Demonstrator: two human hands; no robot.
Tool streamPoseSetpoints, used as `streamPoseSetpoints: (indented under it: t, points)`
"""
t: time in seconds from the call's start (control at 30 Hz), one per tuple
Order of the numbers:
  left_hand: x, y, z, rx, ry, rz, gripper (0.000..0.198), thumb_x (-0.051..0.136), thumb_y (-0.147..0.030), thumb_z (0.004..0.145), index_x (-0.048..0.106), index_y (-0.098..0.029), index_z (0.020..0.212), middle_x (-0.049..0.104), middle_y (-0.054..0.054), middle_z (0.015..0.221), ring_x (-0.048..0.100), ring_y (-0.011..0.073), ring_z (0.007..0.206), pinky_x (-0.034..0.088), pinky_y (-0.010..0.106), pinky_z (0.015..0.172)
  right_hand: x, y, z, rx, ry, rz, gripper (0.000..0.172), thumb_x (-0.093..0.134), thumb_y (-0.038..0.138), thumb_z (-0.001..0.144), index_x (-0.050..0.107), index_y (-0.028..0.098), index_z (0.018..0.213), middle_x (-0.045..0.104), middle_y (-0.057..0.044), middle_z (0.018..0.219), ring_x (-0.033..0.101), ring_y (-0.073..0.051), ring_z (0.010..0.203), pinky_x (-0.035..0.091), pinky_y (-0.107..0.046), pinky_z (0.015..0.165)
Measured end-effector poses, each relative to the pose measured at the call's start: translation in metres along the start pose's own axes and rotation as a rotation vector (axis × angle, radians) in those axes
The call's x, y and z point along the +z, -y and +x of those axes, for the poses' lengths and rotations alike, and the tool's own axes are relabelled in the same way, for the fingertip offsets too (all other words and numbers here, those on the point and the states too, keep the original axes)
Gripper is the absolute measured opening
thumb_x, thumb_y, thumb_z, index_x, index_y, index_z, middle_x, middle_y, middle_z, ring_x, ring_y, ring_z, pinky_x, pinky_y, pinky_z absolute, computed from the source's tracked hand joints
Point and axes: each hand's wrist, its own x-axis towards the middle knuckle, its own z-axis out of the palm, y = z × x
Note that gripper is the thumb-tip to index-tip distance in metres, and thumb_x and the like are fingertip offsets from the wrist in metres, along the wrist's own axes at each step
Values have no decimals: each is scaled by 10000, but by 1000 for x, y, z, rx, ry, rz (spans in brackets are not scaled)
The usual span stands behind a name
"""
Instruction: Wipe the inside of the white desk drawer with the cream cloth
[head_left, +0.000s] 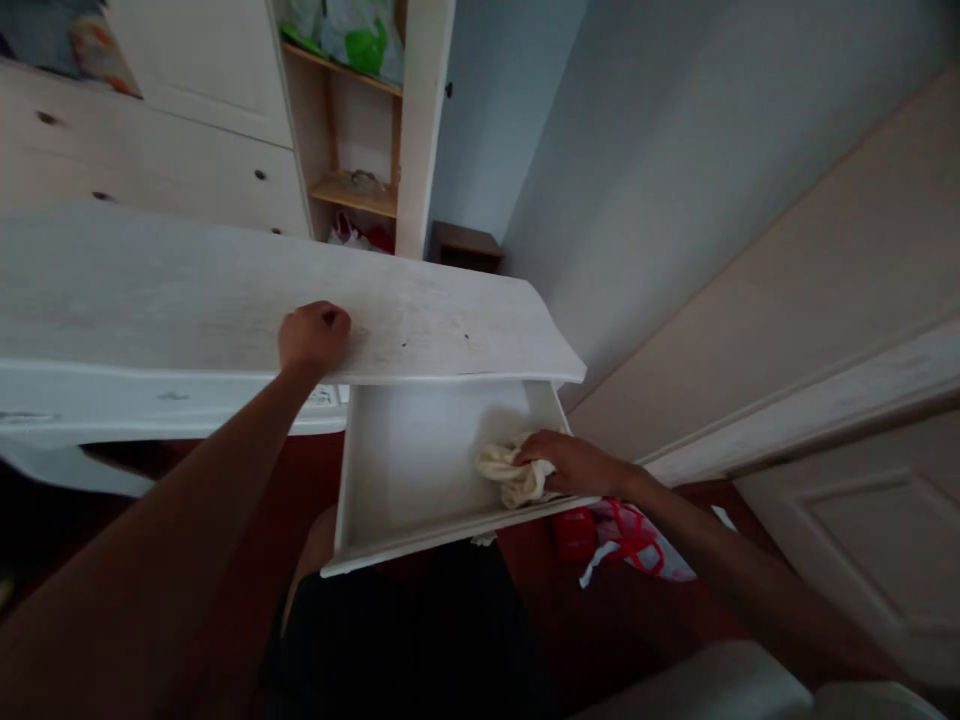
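A white drawer point(420, 450) is pulled out from under the white tabletop point(420, 290), above my lap. Inside it, at the right side near the front, my right hand point(559, 460) is closed on a crumpled cream cloth point(514, 470). The cloth touches the drawer's inner surface. My left hand point(313, 335) rests as a fist on the tabletop, left of the drawer. A small dark spot shows in the curl of its fingers; I cannot tell whether it is an object or shadow. The tabletop has brownish marks and small dark spots.
A white cabinet point(202, 170) with dark knobs stands beyond the table, with open shelves point(356, 195) holding plastic bags. A wall point(645, 170) runs along the right. On the red floor lie a red box point(574, 535) and a bag with red handles point(667, 555).
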Motion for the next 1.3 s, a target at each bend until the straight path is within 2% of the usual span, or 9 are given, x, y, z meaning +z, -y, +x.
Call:
streamPoseSetpoints:
  t: [0.13, 0.3, 0.47, 0.63, 0.8, 0.97, 1.1, 1.2, 1.3]
  points:
    - [0, -3, 4, -69, 6, 55, 384, 528, -335, 906, 763, -150, 1147, 767, 118, 1148, 684, 277, 1039, 506, 359, 890, -26, -15, -41, 77, -293, -45, 442, 597, 228, 922, 640, 230, 1362, 657, -146, 1334, 596, -285, 1248, 459, -441, 1076]
    - [3, -2, 4, -97, -31, 77, 372, 528, -384, 901, 759, -205, 1131, 769, 57, 1175, 675, 262, 1048, 509, 371, 924, -37, -47, -31, 312, -468, -272, 541, 527, 192, 928, 553, 207, 1467, 578, -153, 1455, 507, -304, 1357, 397, -472, 1140]
    - [3, 0, 2, -66, -38, 41, 371, 522, -393, 887, 768, -197, 1084, 775, 75, 1150, 673, 279, 1080, 509, 384, 942, -28, -51, -20, 351, -322, -307, 575, 603, 143, 851, 590, 168, 1425, 630, -150, 1356, 550, -297, 1291, 429, -425, 1114]
    - [3, -1, 1, -64, -43, 53, 375, 509, -394, 897, 768, -210, 1094, 772, 50, 1169, 667, 288, 1104, 508, 410, 961, -12, -13, -60, 341, -96, -266, 497, 597, 120, 829, 678, 233, 1306, 676, -109, 1276, 597, -275, 1232, 462, -383, 1050]
    - [3, -5, 1, -90, -29, 86, 372, 539, -356, 916, 756, -195, 1172, 760, 63, 1213, 674, 282, 1104, 513, 417, 974, 11, 35, -83, 383, -125, -225, 494, 573, 97, 807, 680, 205, 1277, 653, -143, 1303, 580, -297, 1234, 444, -421, 1046]
    - [1, -6, -2, -49, -11, 78, 409, 537, -321, 927, 743, -120, 1218, 749, 132, 1218, 680, 270, 1119, 504, 362, 973, 46, 87, -45, 298, -210, -38, 479, 605, 124, 774, 683, 223, 1237, 656, -118, 1162, 580, -287, 1149, 444, -412, 1013]
    - [3, -2, -3, -1, -9, 56, 405, 500, -310, 937, 753, -129, 1196, 752, 142, 1200, 685, 266, 1107, 502, 342, 944, 67, 137, 9, 84, -224, 9, 538, 657, 212, 791, 625, 257, 1325, 636, -106, 1153, 555, -296, 1130, 432, -437, 1003]
    - [4, 1, -2, -1, -16, 43, 378, 497, -293, 922, 772, -153, 1140, 763, 140, 1165, 695, 270, 1074, 510, 331, 913, 65, 174, 48, -117, -160, -110, 438, 687, 279, 825, 647, 287, 1261, 640, -104, 1121, 552, -301, 1071, 435, -458, 930]
    - [4, 2, 0, 2, -9, 23, 369, 496, -301, 918, 779, -158, 1107, 769, 142, 1136, 700, 272, 1056, 508, 318, 894, 53, 199, 87, -284, -178, -276, 341, 651, 277, 902, 644, 279, 1243, 638, -105, 1139, 551, -281, 1059, 426, -443, 905]
